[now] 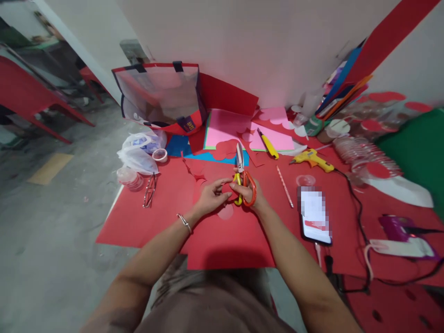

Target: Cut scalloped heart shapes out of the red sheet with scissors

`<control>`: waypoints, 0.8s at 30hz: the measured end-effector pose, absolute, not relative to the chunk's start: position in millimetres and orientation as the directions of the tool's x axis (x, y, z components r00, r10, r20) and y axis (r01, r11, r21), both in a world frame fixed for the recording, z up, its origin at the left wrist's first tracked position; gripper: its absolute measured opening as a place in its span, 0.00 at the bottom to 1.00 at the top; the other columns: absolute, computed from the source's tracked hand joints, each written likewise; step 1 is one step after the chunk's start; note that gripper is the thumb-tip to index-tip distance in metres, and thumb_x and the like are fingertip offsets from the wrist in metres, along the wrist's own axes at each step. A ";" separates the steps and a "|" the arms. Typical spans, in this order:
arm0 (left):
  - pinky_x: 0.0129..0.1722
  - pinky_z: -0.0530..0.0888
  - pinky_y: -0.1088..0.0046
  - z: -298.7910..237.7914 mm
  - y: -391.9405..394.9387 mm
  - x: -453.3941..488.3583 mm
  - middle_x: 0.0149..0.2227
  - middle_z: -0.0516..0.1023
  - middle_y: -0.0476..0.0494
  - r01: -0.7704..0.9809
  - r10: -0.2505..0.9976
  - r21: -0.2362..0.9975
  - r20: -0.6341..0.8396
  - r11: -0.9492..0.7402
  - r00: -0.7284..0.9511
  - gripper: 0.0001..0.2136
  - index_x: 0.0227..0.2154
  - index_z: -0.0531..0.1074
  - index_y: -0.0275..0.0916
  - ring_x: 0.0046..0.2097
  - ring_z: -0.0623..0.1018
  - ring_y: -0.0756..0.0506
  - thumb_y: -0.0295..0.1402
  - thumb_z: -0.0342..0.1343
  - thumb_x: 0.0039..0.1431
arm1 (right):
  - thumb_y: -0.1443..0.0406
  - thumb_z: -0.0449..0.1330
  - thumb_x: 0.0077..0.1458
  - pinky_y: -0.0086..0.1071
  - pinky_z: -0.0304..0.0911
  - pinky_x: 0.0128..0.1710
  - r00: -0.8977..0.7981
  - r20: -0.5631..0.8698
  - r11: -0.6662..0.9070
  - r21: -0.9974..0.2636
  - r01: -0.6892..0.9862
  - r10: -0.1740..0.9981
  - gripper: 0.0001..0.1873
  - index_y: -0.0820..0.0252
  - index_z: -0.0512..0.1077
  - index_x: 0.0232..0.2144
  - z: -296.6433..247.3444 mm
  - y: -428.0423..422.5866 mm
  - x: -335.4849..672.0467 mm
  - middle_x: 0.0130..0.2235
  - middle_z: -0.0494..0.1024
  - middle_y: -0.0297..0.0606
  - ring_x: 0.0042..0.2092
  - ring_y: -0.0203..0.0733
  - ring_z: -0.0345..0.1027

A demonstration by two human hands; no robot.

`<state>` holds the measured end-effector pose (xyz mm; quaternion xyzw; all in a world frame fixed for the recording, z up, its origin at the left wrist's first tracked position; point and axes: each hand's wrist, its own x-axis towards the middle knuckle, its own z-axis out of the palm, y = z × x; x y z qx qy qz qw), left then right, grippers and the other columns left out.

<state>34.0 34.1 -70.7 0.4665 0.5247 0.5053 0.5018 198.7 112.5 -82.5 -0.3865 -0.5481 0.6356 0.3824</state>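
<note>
My right hand (250,190) is closed around a pair of scissors (240,159) with one orange and one yellow handle loop. The blades point away from me and look closed. My left hand (211,196) is close beside it, its thumb and fingers pinching a small red paper piece (227,188). The right fingertips also come near that piece, but whether they touch it I cannot tell. Just below the hands a clear round disc (226,212) lies on a large red sheet (229,245). Beyond the scissors lie red paper cutouts (225,150) and thin red scraps (194,173).
To the right are a pencil (285,186), a yellow glue gun (317,161) with its cord, and a phone (315,215). A yellow cutter (268,144) rests on pink paper (227,127). Eyeglasses (149,192), plastic lids (130,179) and a tote bag (163,95) stand left.
</note>
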 end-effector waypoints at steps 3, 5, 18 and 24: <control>0.22 0.78 0.74 -71.8 34.5 34.5 0.29 0.82 0.48 -0.069 0.996 0.997 -0.047 0.042 -0.073 0.25 0.55 0.77 0.37 0.21 0.79 0.49 0.35 0.70 0.54 | 0.53 0.74 0.47 0.37 0.70 0.39 -0.410 -0.084 -0.109 -0.993 -0.038 0.908 0.37 0.53 0.73 0.58 -81.3 111.9 197.6 0.34 0.72 0.29 0.35 0.40 0.70; 0.21 0.77 0.75 -74.3 34.7 34.8 0.26 0.80 0.50 -0.098 0.995 0.995 -0.035 0.026 -0.094 0.24 0.53 0.78 0.37 0.20 0.78 0.49 0.34 0.71 0.53 | 0.53 0.74 0.47 0.37 0.70 0.39 -0.409 -0.087 -0.108 -0.994 -0.029 0.908 0.36 0.53 0.74 0.58 -79.1 111.1 197.3 0.34 0.71 0.29 0.35 0.41 0.70; 0.17 0.74 0.77 -76.2 32.9 35.9 0.22 0.76 0.52 -0.143 0.973 0.990 -0.038 0.006 -0.226 0.24 0.54 0.80 0.36 0.18 0.75 0.50 0.31 0.71 0.53 | 0.52 0.72 0.48 0.34 0.69 0.37 -0.407 -0.134 -0.127 -0.991 0.043 0.904 0.40 0.51 0.69 0.63 -82.6 107.9 199.6 0.39 0.73 0.33 0.37 0.41 0.69; 0.16 0.72 0.80 -77.7 32.1 35.4 0.18 0.65 0.58 -0.183 0.965 0.981 0.014 -0.064 -0.263 0.22 0.51 0.81 0.36 0.16 0.73 0.52 0.31 0.72 0.53 | 0.52 0.71 0.49 0.33 0.67 0.29 -0.418 -0.188 -0.166 -0.982 0.088 0.889 0.42 0.48 0.66 0.65 -79.5 105.7 199.6 0.37 0.71 0.31 0.30 0.37 0.65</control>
